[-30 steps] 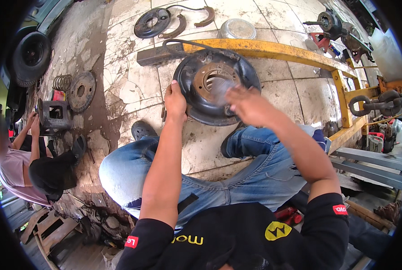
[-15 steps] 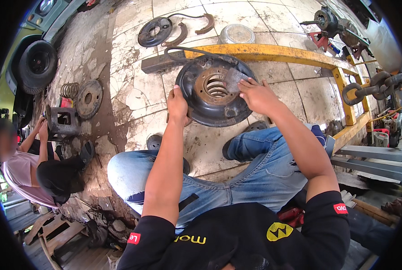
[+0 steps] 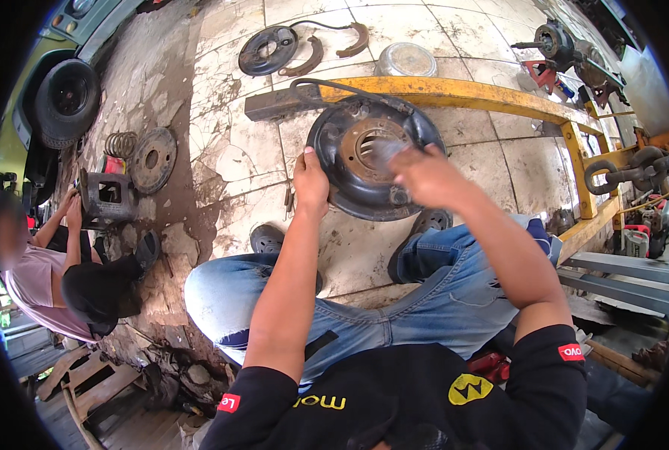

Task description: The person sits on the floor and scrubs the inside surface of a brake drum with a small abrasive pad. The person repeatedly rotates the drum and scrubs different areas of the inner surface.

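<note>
A black, round brake backing plate (image 3: pixel 333 133) with a rusty centre and a round hole stands tilted before my knees, close to the yellow frame. Closed on its left rim is my left hand (image 3: pixel 311 181), thumb on the near face and the other fingers mostly hidden behind. My right hand (image 3: pixel 426 177), blurred by motion, presses a grey piece of sandpaper (image 3: pixel 384 154) on the rusty centre beside the hole. A black cable (image 3: pixel 327 84) runs from the plate's upper edge.
Beyond the yellow metal frame (image 3: pixel 454 91) lie another backing plate (image 3: pixel 267 51), two curved brake shoes (image 3: pixel 353 40) and a round metal pan (image 3: pixel 407 60). A heavy chain (image 3: pixel 642 171) hangs at right. At left a person (image 3: pixel 46 281) sits by a coil spring (image 3: pixel 119 145) and a rusty disc (image 3: pixel 154 160).
My right hand has swept the sandpaper down and across the rusty centre toward the hole. The whole view has shifted slightly; my left hand still grips the rim.
</note>
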`<state>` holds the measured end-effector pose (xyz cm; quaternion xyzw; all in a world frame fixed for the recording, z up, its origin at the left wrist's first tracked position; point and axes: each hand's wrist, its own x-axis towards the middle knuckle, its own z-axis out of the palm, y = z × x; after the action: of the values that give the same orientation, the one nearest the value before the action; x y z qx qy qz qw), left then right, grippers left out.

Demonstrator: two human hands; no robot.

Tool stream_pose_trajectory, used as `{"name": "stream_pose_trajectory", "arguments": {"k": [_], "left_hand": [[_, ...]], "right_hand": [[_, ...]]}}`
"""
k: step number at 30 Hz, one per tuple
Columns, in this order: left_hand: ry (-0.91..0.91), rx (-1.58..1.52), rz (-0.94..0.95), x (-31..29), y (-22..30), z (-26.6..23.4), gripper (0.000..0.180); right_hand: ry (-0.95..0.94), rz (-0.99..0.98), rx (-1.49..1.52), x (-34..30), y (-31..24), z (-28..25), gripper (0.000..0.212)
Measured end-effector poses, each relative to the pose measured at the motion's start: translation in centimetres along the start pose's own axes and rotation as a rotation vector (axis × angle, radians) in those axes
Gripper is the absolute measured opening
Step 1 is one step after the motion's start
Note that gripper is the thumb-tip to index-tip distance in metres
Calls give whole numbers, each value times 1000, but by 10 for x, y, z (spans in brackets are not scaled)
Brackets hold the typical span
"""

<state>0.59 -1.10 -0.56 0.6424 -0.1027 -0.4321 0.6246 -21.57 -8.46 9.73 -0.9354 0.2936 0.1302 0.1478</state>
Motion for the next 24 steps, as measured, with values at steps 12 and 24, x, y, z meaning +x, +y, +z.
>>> {"name": "stream_pose_trajectory", "arguments": {"k": [12, 24], "left_hand": [[7, 8, -17, 2, 4, 0, 52], [-14, -9, -1, 0, 10, -3, 51]], "right_hand": [[13, -11, -11, -8, 7, 14, 44], [-55, -138, 137, -15, -6, 14, 47]]}}
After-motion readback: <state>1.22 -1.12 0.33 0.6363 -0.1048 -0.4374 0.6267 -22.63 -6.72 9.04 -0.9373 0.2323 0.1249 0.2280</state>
